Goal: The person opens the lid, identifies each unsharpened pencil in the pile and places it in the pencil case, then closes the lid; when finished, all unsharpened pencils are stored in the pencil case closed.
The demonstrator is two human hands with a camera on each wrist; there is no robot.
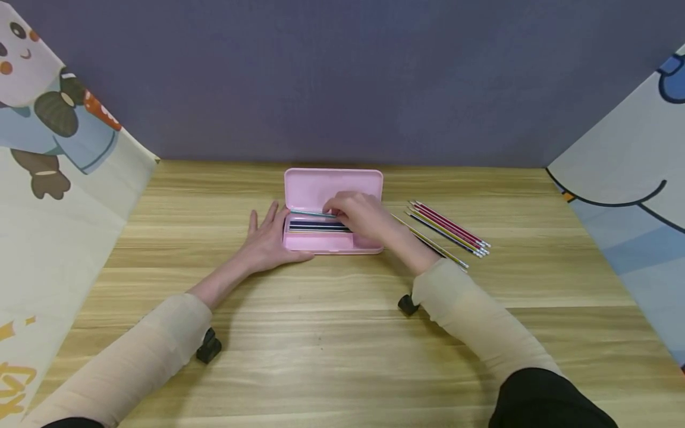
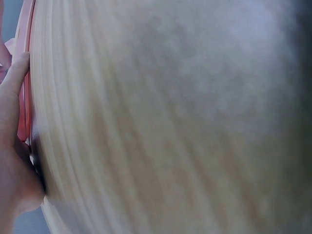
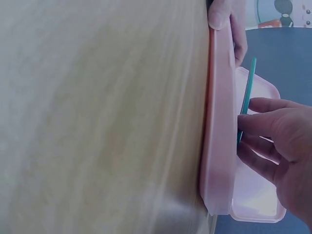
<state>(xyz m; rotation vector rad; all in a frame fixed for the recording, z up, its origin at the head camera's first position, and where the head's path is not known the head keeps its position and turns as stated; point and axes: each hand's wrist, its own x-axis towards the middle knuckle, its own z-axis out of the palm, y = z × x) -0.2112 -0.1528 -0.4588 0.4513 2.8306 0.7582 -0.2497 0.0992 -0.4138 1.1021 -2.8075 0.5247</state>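
An open pink pencil case lies on the table with its lid tipped back; several dark and light pencils lie lengthwise in its tray. My right hand pinches a teal pencil between thumb and fingers, over the back of the tray. That pencil runs roughly parallel to the case's long side, its free end pointing left. At the case's left end my left hand rests with fingers spread and straight, the thumb along the front edge. In the right wrist view, the left thumb touches the case's front corner.
Right of the case, several red, yellow and dark blue pencils lie side by side on the wooden table. Closer in, a yellow and a black pencil lie partly hidden by the right forearm. A dark blue-grey panel stands behind the table.
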